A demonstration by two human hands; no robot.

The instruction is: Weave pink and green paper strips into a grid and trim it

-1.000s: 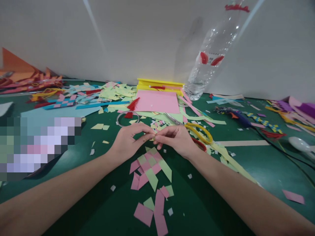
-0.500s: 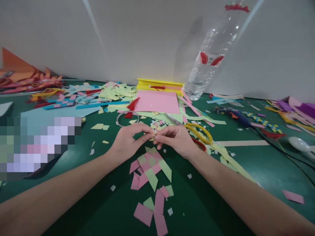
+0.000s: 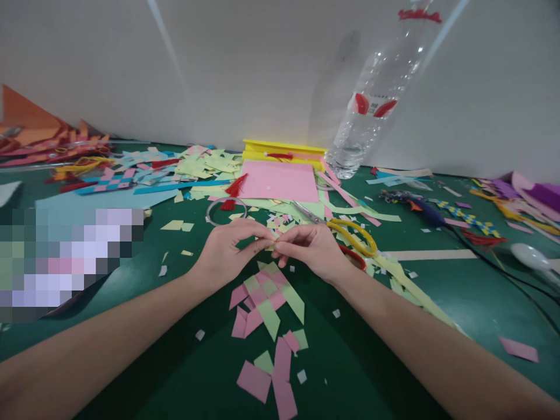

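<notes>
My left hand point(image 3: 236, 248) and my right hand point(image 3: 310, 248) meet fingertip to fingertip above the green table. Both are closed in a pinch, and whatever lies between the fingers is too small to make out. Just below them rests a woven piece of pink and pale green paper strips point(image 3: 265, 291), its strip ends sticking out. Nearer to me lie cut pink paper pieces point(image 3: 254, 381) and a small green scrap point(image 3: 264, 361). Scissors point(image 3: 352, 233) with a yellow and a red handle lie beyond my right hand, partly hidden by it.
A pink paper sheet point(image 3: 280, 182) lies near the wall, with a red tassel point(image 3: 237, 185) and a tape ring point(image 3: 210, 211) beside it. A clear bottle point(image 3: 367, 111) leans at the wall. Paper strips, a glue gun point(image 3: 426, 211) with a cable, and a white spoon point(image 3: 530, 256) are around.
Almost nothing differs. Both hands stay pinched together in the same place, and the view has shifted very slightly.
</notes>
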